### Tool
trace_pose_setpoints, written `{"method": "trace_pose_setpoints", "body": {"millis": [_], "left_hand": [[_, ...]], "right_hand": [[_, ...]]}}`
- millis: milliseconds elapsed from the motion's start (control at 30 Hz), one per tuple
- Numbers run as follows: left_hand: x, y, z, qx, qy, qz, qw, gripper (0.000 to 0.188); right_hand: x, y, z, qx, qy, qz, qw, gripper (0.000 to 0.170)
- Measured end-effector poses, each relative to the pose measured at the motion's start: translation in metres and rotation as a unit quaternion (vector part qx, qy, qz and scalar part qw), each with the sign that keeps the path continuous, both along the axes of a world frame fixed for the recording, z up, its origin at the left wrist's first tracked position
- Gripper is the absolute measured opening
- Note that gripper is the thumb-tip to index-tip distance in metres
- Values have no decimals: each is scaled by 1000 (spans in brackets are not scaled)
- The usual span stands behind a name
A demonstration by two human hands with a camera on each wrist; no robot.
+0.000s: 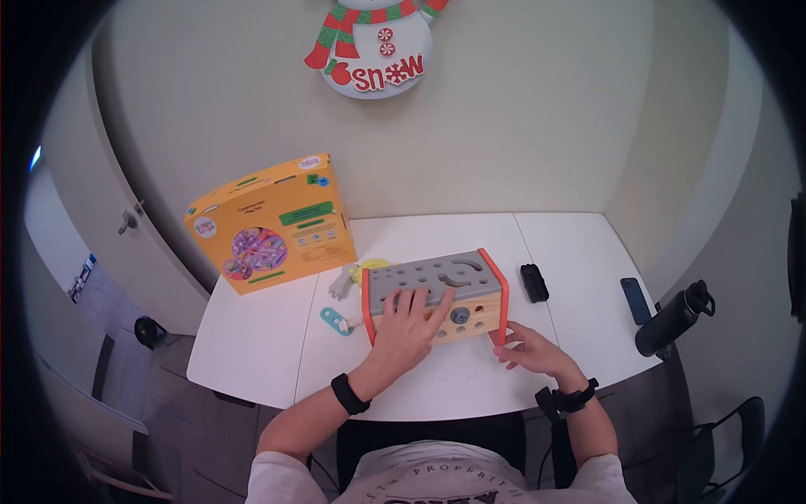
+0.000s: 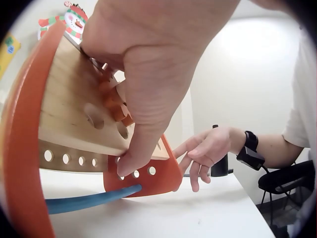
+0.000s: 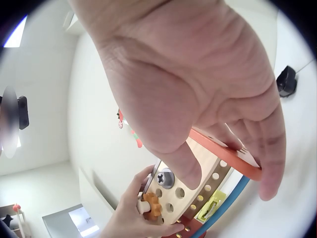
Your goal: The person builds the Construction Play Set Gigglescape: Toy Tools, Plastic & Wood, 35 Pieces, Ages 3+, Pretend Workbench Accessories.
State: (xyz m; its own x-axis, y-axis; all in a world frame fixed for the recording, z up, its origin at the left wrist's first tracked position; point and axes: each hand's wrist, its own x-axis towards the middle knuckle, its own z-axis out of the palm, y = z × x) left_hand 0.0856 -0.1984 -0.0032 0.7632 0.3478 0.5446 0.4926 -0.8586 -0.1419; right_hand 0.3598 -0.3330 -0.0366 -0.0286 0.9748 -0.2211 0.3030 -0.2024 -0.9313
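A toy workbench (image 1: 424, 286) with a grey slotted top, orange-red end panels and a holed wooden front stands on the table, tilted in the left wrist view. My left hand (image 1: 405, 332) grips it, fingers over the top and thumb (image 2: 133, 158) down at the front's lower edge. Beside that hand, an orange toothed piece (image 3: 152, 206) sits on the front. A grey cross-slotted screw (image 3: 166, 178) is set in another hole. At the right end panel (image 3: 228, 153), my right hand (image 1: 537, 351) has its fingers loosely extended along the panel. A blue bar (image 2: 94, 201) runs low between the end panels.
Left of the workbench lie a teal holed strip (image 1: 336, 321), a grey piece (image 1: 342, 281) and a yellow-green piece (image 1: 369, 266). A yellow play-set box (image 1: 273, 227) stands behind them. Rightward are a black case (image 1: 533, 284), a phone (image 1: 635, 301) and a black bottle (image 1: 672, 321).
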Motion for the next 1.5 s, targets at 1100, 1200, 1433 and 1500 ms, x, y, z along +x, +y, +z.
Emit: {"method": "trace_pose_setpoints", "body": {"millis": [1100, 1200, 1433, 1500], "left_hand": [[34, -33, -38, 43, -8, 98, 994, 74], [33, -37, -31, 2, -22, 75, 997, 77], [-47, -42, 33, -292, -121, -74, 946, 52], [-79, -22, 45, -376, -140, -58, 914, 41]], "right_hand": [[4, 58, -25, 156, -20, -114, 981, 33], [6, 60, -22, 135, 3, -117, 984, 42], [6, 55, -14, 143, -51, -95, 984, 53], [4, 53, -3, 144, -51, -88, 984, 54]]}}
